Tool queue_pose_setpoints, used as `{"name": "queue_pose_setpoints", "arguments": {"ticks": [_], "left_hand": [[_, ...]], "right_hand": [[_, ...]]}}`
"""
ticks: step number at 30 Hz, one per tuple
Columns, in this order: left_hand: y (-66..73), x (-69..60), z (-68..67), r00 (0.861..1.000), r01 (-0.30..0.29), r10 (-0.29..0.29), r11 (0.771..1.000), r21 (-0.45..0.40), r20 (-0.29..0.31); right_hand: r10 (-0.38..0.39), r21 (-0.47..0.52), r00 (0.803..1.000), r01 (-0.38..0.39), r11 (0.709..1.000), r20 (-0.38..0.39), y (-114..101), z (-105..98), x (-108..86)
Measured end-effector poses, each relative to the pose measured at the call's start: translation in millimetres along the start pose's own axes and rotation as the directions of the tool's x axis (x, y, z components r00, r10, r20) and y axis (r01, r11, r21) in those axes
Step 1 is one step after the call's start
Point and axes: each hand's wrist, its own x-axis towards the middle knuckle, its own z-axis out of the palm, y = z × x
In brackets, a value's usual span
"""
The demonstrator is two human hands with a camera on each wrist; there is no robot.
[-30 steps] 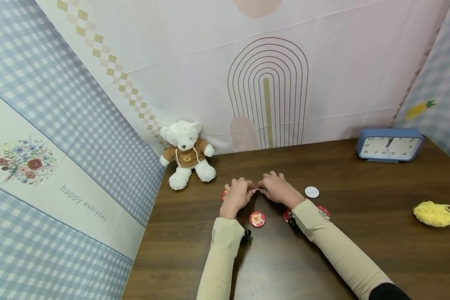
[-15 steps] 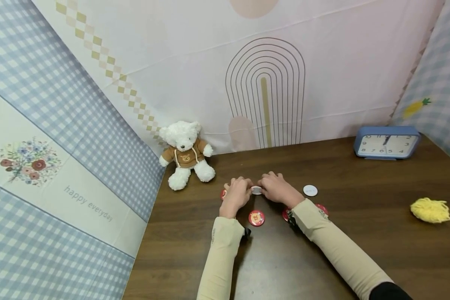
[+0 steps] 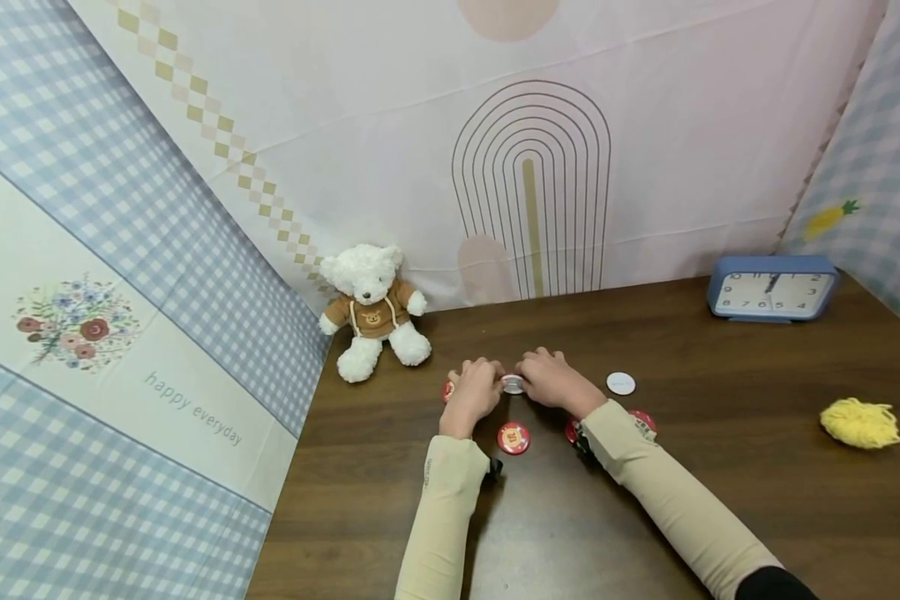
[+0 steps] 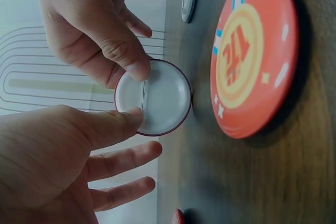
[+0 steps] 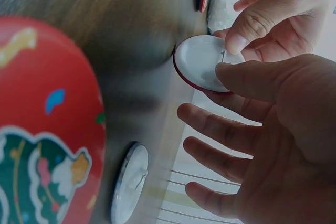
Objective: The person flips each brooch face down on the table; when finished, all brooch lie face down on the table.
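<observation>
Both hands hold one round pin-back button badge (image 3: 512,384) just above the table. Its pale back with the pin faces the wrist cameras, and a thin red rim shows. My left hand (image 3: 477,392) pinches the badge from the left, thumb by the pin in the left wrist view (image 4: 122,123). My right hand (image 3: 553,379) pinches it from the right, thumb on the back beside the pin (image 5: 236,80); its other fingers spread apart. A red badge with a gold circle (image 3: 513,437) lies below the hands, printed side up.
Another red badge (image 3: 447,390) lies beside the left hand. Near the right sleeve are red badges (image 3: 642,421), one showing a Christmas tree (image 5: 44,129). A badge lies back up (image 3: 621,383) to the right. Teddy bear (image 3: 372,308), clock (image 3: 772,287) and yellow yarn (image 3: 861,423) stand farther out.
The badge between the hands has turned from edge-on to showing its pale back to the head camera. Both hands stay nearly in place; the head view has shifted slightly.
</observation>
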Motion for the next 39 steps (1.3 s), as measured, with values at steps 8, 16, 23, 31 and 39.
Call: {"name": "queue_pose_setpoints", "arguments": {"ticks": [8, 16, 23, 31, 39], "left_hand": [[-1.9, 2.2, 1.8, 1.000, 0.010, -0.010, 1.000, 0.000, 0.019], [0.5, 3.5, 5.3, 1.000, -0.005, 0.004, 0.999, 0.037, 0.028], [0.5, 4.0, 8.1, 1.000, 0.001, -0.002, 0.999, 0.046, 0.029], [0.0, 8.3, 10.2, 0.999, 0.021, -0.021, 1.000, 0.018, 0.036], [-1.0, 11.5, 10.3, 0.998, 0.048, -0.048, 0.999, -0.007, 0.047]], "right_hand": [[0.019, 0.007, 1.000, -0.019, 1.000, 0.004, 0, 2, 1.6], [0.020, 0.020, 1.000, -0.020, 1.000, 0.006, 2, 5, 3.3], [0.033, 0.000, 0.999, -0.033, 0.999, 0.010, 2, 10, 6.6], [0.050, -0.009, 0.999, -0.050, 0.999, -0.005, 4, 12, 8.8], [0.077, 0.002, 0.997, -0.077, 0.997, -0.014, 5, 12, 10.7]]}}
